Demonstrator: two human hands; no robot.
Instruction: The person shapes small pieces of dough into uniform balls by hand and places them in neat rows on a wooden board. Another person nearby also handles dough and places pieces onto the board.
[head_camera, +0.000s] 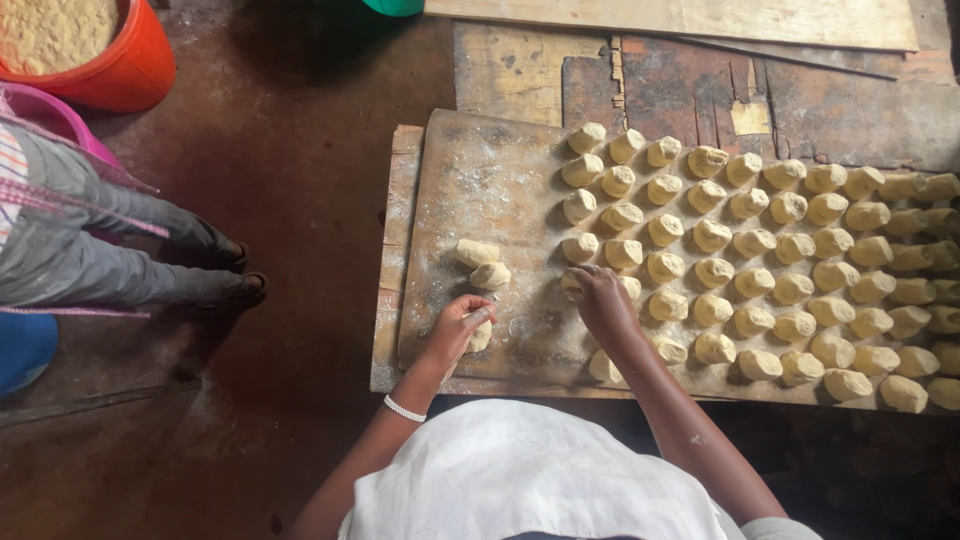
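Left hand (458, 322) curled knuckles-up on a floured wooden board (500, 180), fingers closed around a dough piece (481, 336), right hand (600, 297) reaching forward palm-down, fingers bent over another dough lump (572, 286), two loose lumps (483, 265) just beyond the left fingers, rows of dough balls (790, 250) right of them

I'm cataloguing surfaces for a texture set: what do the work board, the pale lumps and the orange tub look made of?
Work board: seemingly wood, worn, matte, flour-dusted, grain showing. Pale lumps: likely raw dough, soft, matte, irregular; the left hand and right hand each press one. Orange tub: probably plastic, smooth, slightly glossy.
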